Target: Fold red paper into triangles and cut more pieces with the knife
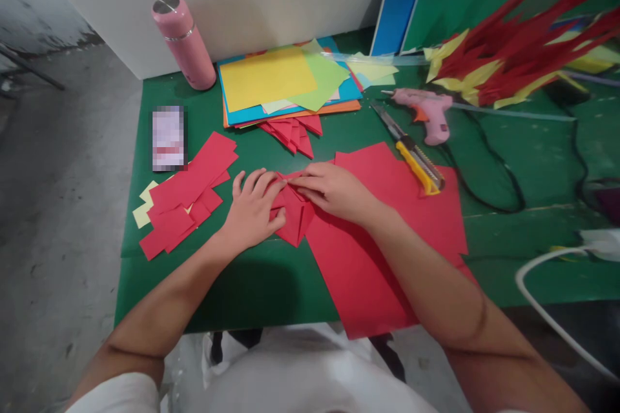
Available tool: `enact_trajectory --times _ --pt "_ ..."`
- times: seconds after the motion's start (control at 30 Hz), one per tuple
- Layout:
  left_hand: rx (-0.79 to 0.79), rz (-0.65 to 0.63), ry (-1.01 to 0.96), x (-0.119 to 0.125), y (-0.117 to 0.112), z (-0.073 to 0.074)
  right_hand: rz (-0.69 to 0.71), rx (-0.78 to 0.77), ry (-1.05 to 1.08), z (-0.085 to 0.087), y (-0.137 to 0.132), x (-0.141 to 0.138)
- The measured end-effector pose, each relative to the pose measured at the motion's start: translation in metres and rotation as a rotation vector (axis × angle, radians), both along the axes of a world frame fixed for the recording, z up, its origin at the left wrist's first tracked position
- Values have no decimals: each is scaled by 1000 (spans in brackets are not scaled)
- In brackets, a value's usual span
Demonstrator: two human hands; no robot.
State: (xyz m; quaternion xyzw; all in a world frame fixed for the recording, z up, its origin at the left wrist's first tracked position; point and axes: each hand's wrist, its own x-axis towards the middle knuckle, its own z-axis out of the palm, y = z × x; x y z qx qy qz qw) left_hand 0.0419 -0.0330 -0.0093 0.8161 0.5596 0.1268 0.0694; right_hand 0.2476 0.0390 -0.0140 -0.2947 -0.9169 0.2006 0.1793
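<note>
A small piece of folded red paper (pixel 293 224) lies on the green table in front of me, with creased flaps that meet in a point towards me. My left hand (pixel 254 210) holds its left side, the thumb low and the index finger at the upper edge, the other fingers bent and a little apart. From the right, my right hand (pixel 338 192) pinches the upper edge, fingers together, close to the left fingertips. Part of the folded paper is hidden under both hands. Beneath my right hand and forearm spread large red sheets (pixel 372 271).
Red strips (pixel 191 174) lie left; folded red pieces (pixel 295 132) sit by a coloured paper stack (pixel 271 80). A yellow utility knife (pixel 411 158) with exposed blade rests right, near a pink glue gun (pixel 426 110). Behind stand a pink bottle (pixel 186 45) and red-yellow paper flames (pixel 513 45).
</note>
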Motion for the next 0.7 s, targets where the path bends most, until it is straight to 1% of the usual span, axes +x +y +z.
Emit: enact_trajectory --times 0.23,0.33,0.43,0.5,0.57,0.63,0.7 --pt "21 0 11 -1 -1 -1 1 89 -145 1 -2 -10" --pt "11 -15 18 -2 -1 0 7 133 -213 1 -2 -14" --pt "-8 -18 5 -1 0 0 -18 160 -276 0 -3 -19" --pt "-1 -21 -41 -3 1 -1 -37 182 -315 0 -4 -21" --pt "27 -31 -139 -6 4 -1 -51 193 -335 0 -5 -23" --pt "49 -40 -266 -10 7 -1 -63 182 -319 -1 -5 -24" --pt "35 -36 -356 -15 9 0 -84 143 -269 -1 -6 -24"
